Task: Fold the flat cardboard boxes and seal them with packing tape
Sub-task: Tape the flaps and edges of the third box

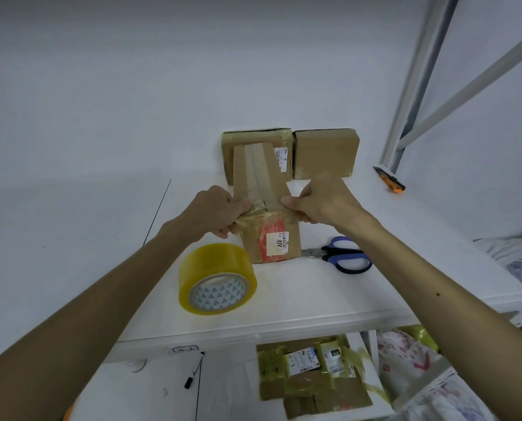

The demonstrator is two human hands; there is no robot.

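The person holds a box (255, 180) between both hands at the middle of the tabletop (299, 302); it is a narrow cardboard one, and its near lower edge seems to meet the tabletop; a strip of tape runs along its upper face, and the near face carries a red patch with a white label. The left hand (217, 208) grips the box's left edge, fingers curled round it, with loose clear tape crumpled at the thumb; the right hand (323, 202) pinches the right edge, thumb on the upper face and fingers curled behind.

A tape roll (217, 278), yellowish, lies just in front of the box, under the left wrist; blue-handled scissors (344, 255) lie just right of the box, below the right wrist. Behind the held box two more stand against the wall, side by side and touching: a taped box (228, 159), partly hidden, and a plain box (326, 153). An orange knife (390, 180) lies near the far right, by a grey rack post (411, 86).

On the lower shelf (238, 390) lie a marker (194, 370), flat cardboard (311, 387) with labels and yellow tape, and plastic bags (405, 360) to the right.
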